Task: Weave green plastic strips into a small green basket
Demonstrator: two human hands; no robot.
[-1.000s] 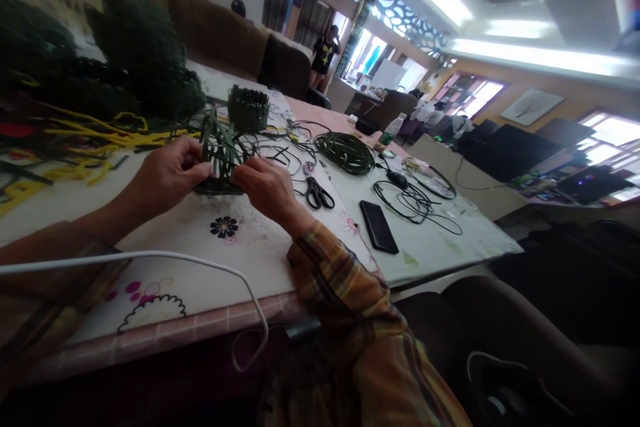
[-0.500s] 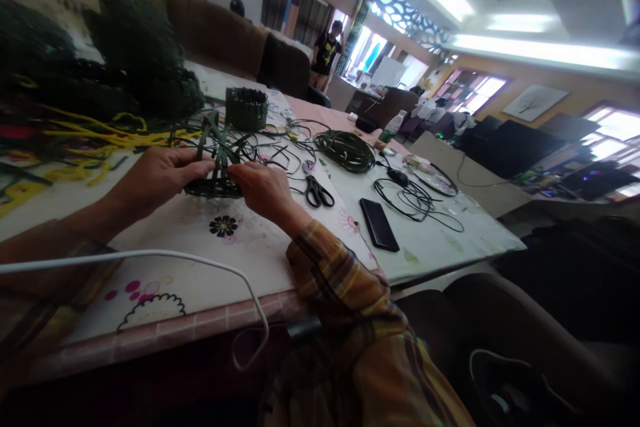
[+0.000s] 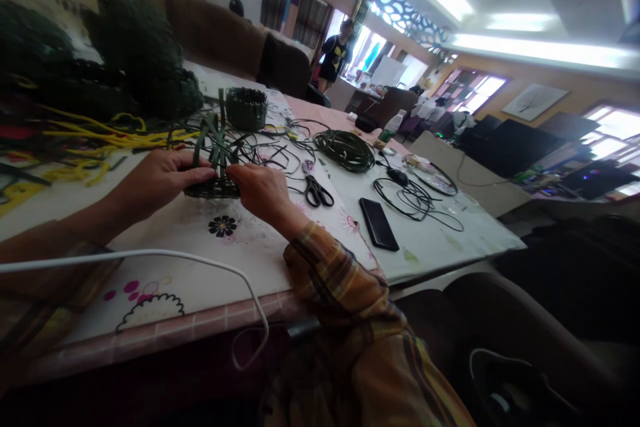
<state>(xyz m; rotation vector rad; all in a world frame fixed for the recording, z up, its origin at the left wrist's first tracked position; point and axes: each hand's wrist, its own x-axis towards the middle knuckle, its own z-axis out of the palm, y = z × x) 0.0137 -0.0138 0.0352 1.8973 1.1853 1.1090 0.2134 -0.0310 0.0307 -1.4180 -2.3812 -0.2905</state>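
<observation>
You are working mid-table [image 3: 210,267], with bare cloth lying between your hands and the near edge, while yellow strips [image 3: 95,137] are crowding the left edge and scissors [image 3: 316,192] are lying just to the right. Your left hand [image 3: 155,180] and right hand [image 3: 260,190] are closing from either side on the half-woven basket [image 3: 213,177], pinching its low rim. It is dark green, its flat strips [image 3: 215,140] fanning upward, unwoven.
</observation>
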